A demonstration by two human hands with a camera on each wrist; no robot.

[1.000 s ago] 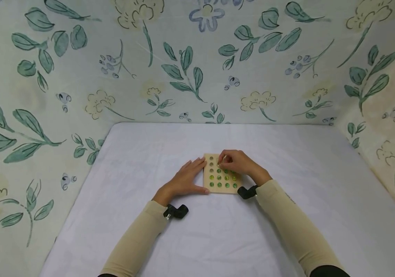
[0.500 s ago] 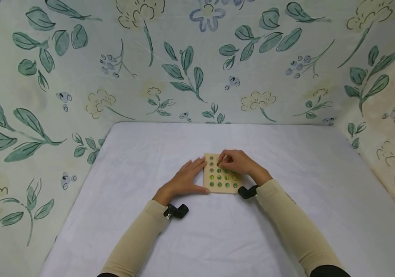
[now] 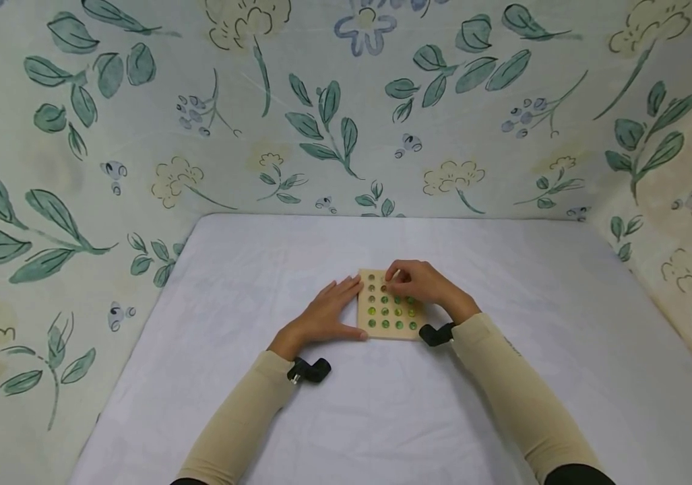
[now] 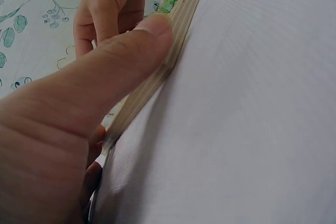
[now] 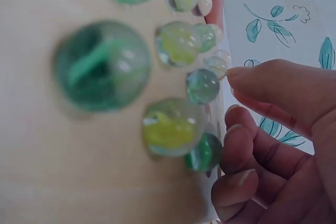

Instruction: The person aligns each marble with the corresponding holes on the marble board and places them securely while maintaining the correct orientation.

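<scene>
A square light-wood board (image 3: 376,335) lies on the white cloth, with rows of green, yellow-green and clear glass marbles (image 3: 385,324) in its hollows. My left hand (image 3: 321,315) stretches along the board's left side with straight fingers; in the left wrist view its thumb (image 4: 155,30) rests against the wooden edge. Over the board's upper right, my right hand (image 3: 423,283) bends its fingers, thumb and forefinger close together. In the right wrist view the thumb tip is right at a clear marble (image 5: 216,65); I cannot tell whether it is pinched. The right hand hides the upper right hollows.
White cloth (image 3: 285,256) covers the table around the board. Leaf-and-flower patterned fabric (image 3: 321,135) stands behind it and on both sides. A small black device (image 3: 310,370) sits on the left wrist, another (image 3: 436,335) on the right.
My right hand has shifted slightly up and to the right, its fingertips drawing back from a hollow in the second row. The left hand and the board keep their places.
</scene>
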